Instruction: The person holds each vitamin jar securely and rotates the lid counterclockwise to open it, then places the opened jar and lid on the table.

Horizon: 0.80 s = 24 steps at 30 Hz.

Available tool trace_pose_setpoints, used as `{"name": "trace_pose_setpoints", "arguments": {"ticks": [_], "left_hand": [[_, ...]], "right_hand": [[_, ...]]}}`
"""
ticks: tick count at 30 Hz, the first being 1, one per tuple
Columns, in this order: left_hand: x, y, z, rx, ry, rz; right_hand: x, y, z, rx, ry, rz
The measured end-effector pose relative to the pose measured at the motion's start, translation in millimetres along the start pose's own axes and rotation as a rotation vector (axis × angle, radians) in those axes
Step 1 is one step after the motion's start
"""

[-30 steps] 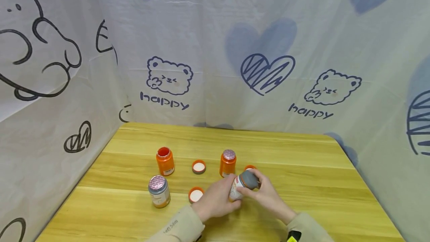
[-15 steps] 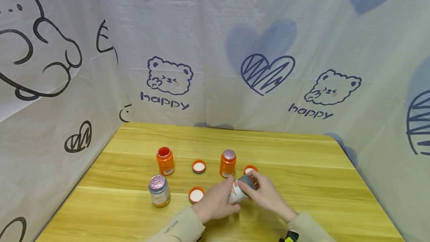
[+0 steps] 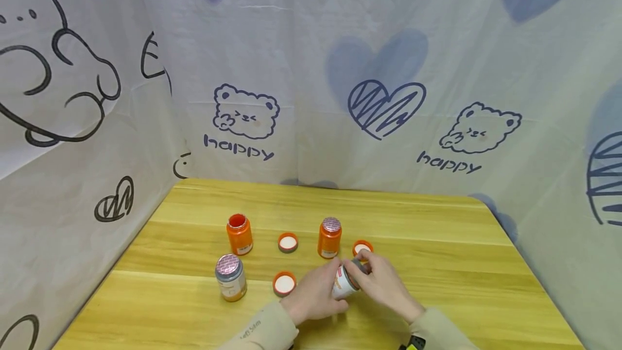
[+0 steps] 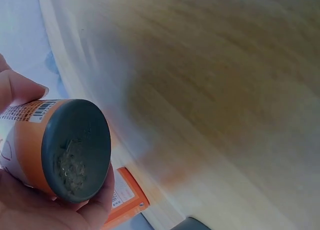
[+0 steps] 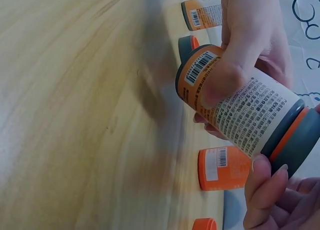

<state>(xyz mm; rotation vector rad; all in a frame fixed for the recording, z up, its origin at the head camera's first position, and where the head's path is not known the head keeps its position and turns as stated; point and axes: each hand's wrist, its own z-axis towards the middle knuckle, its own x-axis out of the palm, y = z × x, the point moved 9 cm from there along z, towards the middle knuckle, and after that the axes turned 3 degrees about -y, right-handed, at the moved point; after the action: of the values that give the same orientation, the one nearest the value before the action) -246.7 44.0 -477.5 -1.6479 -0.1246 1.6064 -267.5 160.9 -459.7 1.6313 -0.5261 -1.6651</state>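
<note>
My left hand [image 3: 317, 293] grips the body of a small pill bottle [image 5: 250, 110] with a white-and-orange printed label. The bottle is tilted, its grey base facing the left wrist camera. My right hand [image 3: 386, 281] holds the bottle's grey lid [image 5: 299, 146] between thumb and fingers. An orange ring shows between lid and bottle neck in the right wrist view. Just behind the hands stands an orange bottle [image 3: 329, 241] with a foil-sealed mouth. An upturned orange-rimmed lid [image 3: 362, 247] lies beyond my right fingers.
To the left stand an open orange bottle [image 3: 239, 236] and a foil-topped grey-necked bottle [image 3: 231, 280]. Two upturned lids, a far one [image 3: 288, 242] and a nearer one [image 3: 284, 283], lie between them and the hands. A printed cloth [image 3: 311, 123] hangs behind the wooden table [image 3: 437, 231].
The bottle's lid end has dipped and turned slightly, and my right fingers cover more of the lid. My right hand has shifted a little, exposing the upturned lid behind it.
</note>
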Motion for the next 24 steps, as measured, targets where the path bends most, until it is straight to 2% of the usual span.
{"name": "trace_pose_setpoints", "arguments": {"ticks": [10, 17, 21, 24], "left_hand": [[0.8, 1.9, 0.5, -0.011, 0.028, -0.121], [1.7, 0.6, -1.8, -0.010, 0.030, -0.205], [2.8, -0.5, -2.5, -0.013, 0.030, -0.217], [3.2, -2.6, -3.4, -0.015, 0.009, -0.185]], "right_hand": [[1.6, 4, -2, -0.063, -0.001, 0.013], [1.7, 9, -4, -0.151, -0.025, -0.016], [1.5, 10, -4, -0.145, -0.039, -0.054], [0.4, 10, -2, -0.104, -0.056, -0.109]]}}
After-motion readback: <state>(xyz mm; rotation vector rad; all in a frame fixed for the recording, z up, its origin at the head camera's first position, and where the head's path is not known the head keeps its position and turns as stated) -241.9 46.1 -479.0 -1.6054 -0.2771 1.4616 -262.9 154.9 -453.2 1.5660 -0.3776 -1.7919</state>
